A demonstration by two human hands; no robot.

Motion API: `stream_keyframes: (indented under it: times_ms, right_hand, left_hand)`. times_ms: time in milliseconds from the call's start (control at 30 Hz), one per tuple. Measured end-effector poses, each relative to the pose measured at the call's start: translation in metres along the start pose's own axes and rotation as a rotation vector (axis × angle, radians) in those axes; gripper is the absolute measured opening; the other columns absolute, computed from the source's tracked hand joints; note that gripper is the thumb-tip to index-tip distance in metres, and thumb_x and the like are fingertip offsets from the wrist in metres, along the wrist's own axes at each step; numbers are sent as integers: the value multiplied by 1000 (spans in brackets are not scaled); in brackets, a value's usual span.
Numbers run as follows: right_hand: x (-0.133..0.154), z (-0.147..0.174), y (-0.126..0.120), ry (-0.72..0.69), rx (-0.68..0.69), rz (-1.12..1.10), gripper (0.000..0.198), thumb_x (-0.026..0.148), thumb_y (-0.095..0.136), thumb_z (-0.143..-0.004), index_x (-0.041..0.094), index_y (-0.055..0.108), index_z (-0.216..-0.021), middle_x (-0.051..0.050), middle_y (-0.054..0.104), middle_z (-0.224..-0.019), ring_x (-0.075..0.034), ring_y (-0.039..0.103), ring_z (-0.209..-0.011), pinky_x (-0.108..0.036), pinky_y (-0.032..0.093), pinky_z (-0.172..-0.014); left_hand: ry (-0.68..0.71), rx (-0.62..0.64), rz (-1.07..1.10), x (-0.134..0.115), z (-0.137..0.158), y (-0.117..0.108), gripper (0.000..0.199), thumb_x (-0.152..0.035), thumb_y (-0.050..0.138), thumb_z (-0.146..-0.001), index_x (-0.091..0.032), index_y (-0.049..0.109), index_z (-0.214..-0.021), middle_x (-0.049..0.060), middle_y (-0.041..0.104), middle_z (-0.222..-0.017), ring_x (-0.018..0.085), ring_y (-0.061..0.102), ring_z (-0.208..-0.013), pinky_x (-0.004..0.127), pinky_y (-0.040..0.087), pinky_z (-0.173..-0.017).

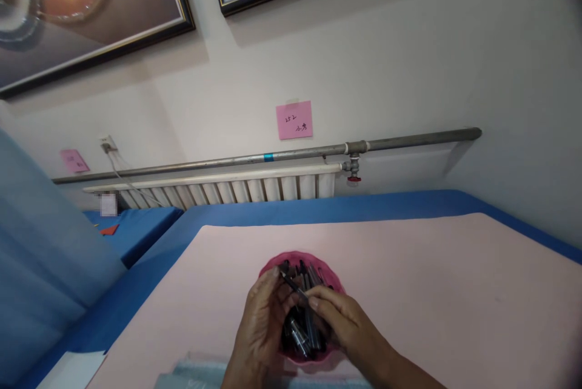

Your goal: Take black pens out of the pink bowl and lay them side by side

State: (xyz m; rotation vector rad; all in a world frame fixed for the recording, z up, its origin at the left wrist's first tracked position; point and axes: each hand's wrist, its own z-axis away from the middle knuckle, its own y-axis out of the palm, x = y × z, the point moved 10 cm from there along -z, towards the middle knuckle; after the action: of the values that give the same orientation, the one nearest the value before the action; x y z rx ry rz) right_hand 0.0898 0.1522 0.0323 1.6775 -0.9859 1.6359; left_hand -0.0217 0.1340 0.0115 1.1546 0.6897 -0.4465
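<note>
A pink scalloped basket (300,363) stands on the pink table cover, filled with several dark and clear pens (300,337). Above it, my right hand (350,322) pinches a slim pen (293,283) between thumb and fingers. The pen slants up and left, its dark end close to my left thumb. My left hand (259,322) is on the basket's left side, its fingers curled inward near that end. A small dark piece shows by the left thumb tip; whether it is a cap or part of a pen behind cannot be made out.
The pink cover (422,292) lies over a blue surface (318,208). Grey-blue cloth (191,375) is at the near edge, white paper (73,369) at lower left. A blue curtain (40,243) hangs left. Behind are a radiator (254,188) and a pipe (409,143).
</note>
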Motion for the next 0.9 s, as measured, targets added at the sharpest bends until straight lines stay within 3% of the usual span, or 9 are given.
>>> stream_keyframes:
  times_ms: [133,333,500,767,900]
  right_hand:
    - [-1,1,0,13,-9,-35,21,34,51,-82,19,63,-75,2,49,-59,-13,46,-58,-23,37,-54]
    - [-32,4,13,285,40,-378,22,41,57,-75,19,55,-71,8,38,-47,-5,28,-38,-17,18,-37]
    - [-26,10,21,384,45,-564,23,39,61,-68,19,50,-68,9,38,-44,-2,21,-34,-15,9,-34]
    - [-38,16,37,545,101,-821,19,35,58,-73,18,49,-71,11,34,-44,0,21,-31,-11,11,-33]
    - [-40,17,39,547,113,-850,22,35,57,-75,18,46,-67,10,37,-45,0,23,-30,-11,12,-32]
  left_hand:
    - [13,-7,2,-1,0,-1,24,-25,80,-57,-13,65,-71,5,69,-72,17,65,-70,28,51,-67]
    - [40,3,12,-5,-2,0,21,-19,81,-53,-13,64,-63,2,67,-65,12,62,-62,24,49,-64]
    - [66,40,8,-6,-3,4,19,-20,81,-54,-13,65,-63,3,68,-67,13,62,-65,24,49,-67]
    - [105,65,67,-10,2,12,14,-18,77,-60,-13,66,-66,5,69,-69,14,64,-69,23,49,-68]
    - [106,94,96,-9,5,16,11,-19,74,-65,-13,67,-70,5,69,-72,15,64,-69,26,50,-69]
